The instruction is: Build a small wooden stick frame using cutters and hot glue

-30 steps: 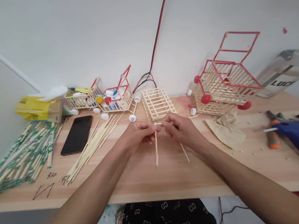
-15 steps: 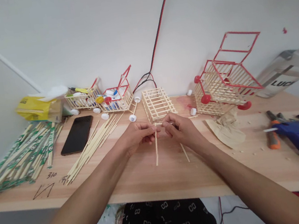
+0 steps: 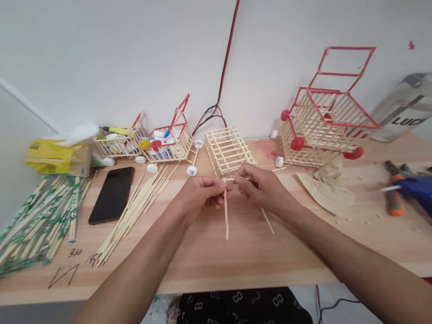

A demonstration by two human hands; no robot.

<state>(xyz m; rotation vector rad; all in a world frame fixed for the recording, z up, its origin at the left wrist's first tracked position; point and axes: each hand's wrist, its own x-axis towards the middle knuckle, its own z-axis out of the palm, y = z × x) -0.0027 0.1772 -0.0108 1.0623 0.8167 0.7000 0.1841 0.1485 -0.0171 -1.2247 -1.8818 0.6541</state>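
Note:
Between my hands is a small frame of thin wooden sticks (image 3: pixel 226 217), its two legs slanting toward me over the table. My left hand (image 3: pixel 206 193) pinches the frame's left corner between thumb and fingers. With closed fingertips, my right hand (image 3: pixel 257 184) grips the short crosspiece near its right end; that corner is hidden behind the hand. Just beyond my fingers sits a basket of glued wooden sticks (image 3: pixel 230 149), its slats facing up.
Loose sticks (image 3: pixel 137 213), a phone (image 3: pixel 111 195) and packaged chopsticks (image 3: pixel 28 226) lie left. Small stick carts (image 3: pixel 171 147) holding bottle caps stand behind. At right are a larger red-trimmed cart (image 3: pixel 322 120), crumpled paper (image 3: pixel 327 192), a blue glue gun (image 3: pixel 430 196) and pliers (image 3: pixel 392 188).

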